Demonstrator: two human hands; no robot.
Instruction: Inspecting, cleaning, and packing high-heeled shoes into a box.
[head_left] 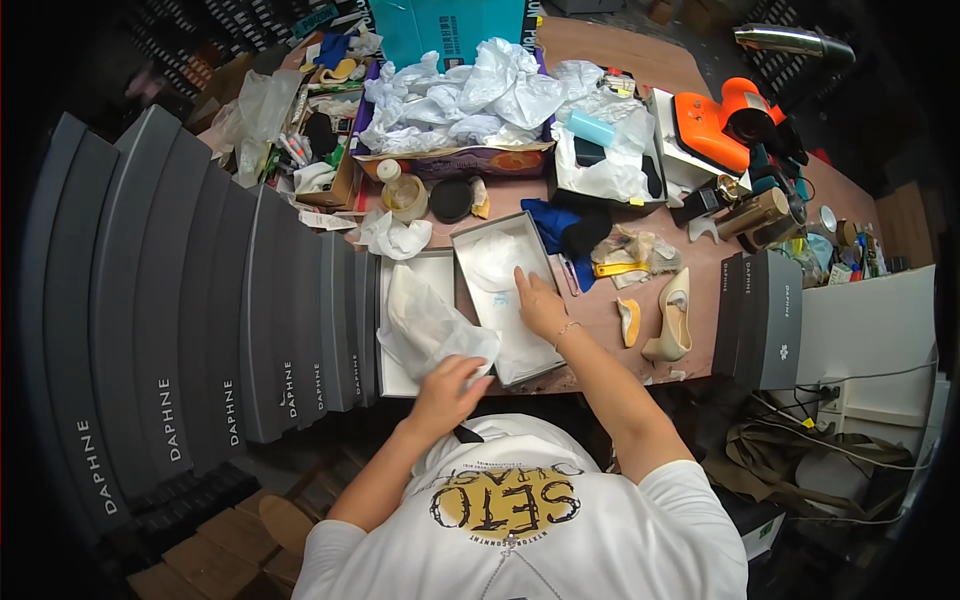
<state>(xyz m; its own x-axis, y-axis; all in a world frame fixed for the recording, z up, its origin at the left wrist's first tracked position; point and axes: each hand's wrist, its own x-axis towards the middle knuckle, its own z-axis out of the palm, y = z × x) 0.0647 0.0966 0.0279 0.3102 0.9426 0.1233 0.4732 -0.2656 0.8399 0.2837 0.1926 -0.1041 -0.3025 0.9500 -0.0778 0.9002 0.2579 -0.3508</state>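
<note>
Two grey-edged, white-lined shoebox parts lie side by side before me. In the left tray (pixel 402 385) lies a pale shoe-like shape inside a translucent white bag (pixel 425 325). My left hand (pixel 455 392) is closed on the near end of this bag, its fingers curled. My right hand (pixel 541 305) reaches over the right tray (pixel 462 240), which is tilted and partly overlaps the left one. Its fingers are stretched out against the white paper (pixel 495 262) inside, and nothing shows in its grasp. To the right stands a cream high-heeled shoe (pixel 672 318).
Stacked grey shoeboxes (pixel 215 300) wall off the left; more boxes (pixel 765 320) stand at the right. Behind are a carton of crumpled white plastic (pixel 470 105), a bottle (pixel 400 188), a yellow-handled brush (pixel 625 268) and an orange device (pixel 715 130). A yellowish insole piece (pixel 628 322) lies beside the shoe.
</note>
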